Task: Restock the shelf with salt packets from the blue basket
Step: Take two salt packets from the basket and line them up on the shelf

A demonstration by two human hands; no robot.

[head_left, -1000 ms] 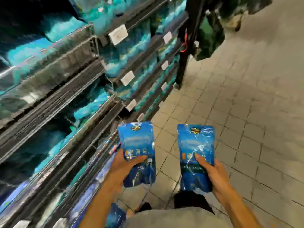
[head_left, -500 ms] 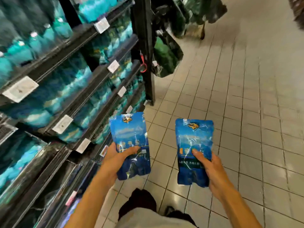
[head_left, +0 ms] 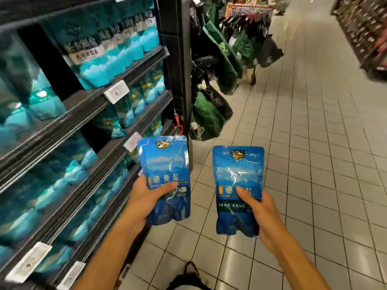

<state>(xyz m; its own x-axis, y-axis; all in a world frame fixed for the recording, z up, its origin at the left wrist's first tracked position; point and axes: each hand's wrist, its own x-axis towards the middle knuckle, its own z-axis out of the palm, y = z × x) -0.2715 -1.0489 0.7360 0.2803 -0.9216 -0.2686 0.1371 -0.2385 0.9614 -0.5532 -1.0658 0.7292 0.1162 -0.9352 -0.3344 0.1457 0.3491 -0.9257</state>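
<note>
My left hand [head_left: 146, 197] grips a blue salt packet [head_left: 165, 164] upright, thumb across its front. A second edge behind it hints at another packet, but I cannot tell. My right hand [head_left: 257, 210] grips a second blue salt packet [head_left: 238, 170] the same way, a little lower and to the right. Both packets hang over the tiled floor, just right of the dark shelf unit [head_left: 88, 105] that carries rows of teal salt bags. The blue basket is out of view.
White price tags [head_left: 116, 92] line the shelf edges. Green shopping bags [head_left: 209, 114] hang from the shelf's end post. The tiled aisle [head_left: 303, 143] runs ahead to the right, with another display [head_left: 368, 38] at far right. My shoe [head_left: 188, 277] shows at the bottom.
The view has risen from the low shelves and the floor up to the middle shelves and down the aisle. Both hands kept their packets and lifted slightly.
</note>
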